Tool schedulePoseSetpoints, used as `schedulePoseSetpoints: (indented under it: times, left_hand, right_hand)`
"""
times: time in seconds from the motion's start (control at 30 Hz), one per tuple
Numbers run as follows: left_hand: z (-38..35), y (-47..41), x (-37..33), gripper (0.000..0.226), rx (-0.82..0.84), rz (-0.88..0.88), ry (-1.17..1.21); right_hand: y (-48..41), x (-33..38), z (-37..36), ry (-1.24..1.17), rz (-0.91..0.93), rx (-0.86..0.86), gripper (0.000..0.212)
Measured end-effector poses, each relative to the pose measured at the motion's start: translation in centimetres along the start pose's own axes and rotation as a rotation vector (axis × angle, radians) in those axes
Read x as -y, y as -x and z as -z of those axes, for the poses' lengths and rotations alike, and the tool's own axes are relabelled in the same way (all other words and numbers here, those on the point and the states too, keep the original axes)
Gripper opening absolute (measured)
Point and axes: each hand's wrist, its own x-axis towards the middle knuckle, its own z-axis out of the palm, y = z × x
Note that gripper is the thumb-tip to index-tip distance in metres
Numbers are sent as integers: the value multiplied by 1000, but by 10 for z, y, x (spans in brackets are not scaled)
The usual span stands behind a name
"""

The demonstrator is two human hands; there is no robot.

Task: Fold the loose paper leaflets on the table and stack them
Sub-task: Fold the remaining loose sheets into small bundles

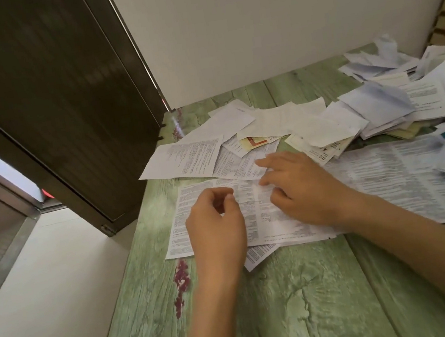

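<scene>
Dark door [47, 107] far left, white wall [279, 15] behind; green wood-grain table [293, 302] fills the btm. Printed leaflet [266, 219] lies flat near the table's left edge. Left hand [214, 221] is over its left half, fingers curled, thumb close to forefinger; can't tell if it pinches paper, pic's blurry. Right hand [301, 185] rests on the leaflet's right half, fingers spread and laid flat. Just right of that, a big unfolded sheet [404, 178]. Loose pile of leaflets [352, 117] sprawls across the back & right.
</scene>
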Motion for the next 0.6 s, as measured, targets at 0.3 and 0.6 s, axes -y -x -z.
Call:
schedulePoseSetpoints:
  times: [0.3, 0.6]
  left_hand:
    - [6, -4, 2, 14, 21, 154, 156]
    - [19, -13, -6, 38, 142, 613, 879]
  right_hand:
    - [0, 4, -2, -110, 23, -111, 58]
    - [11, 39, 21, -788, 62, -132, 35]
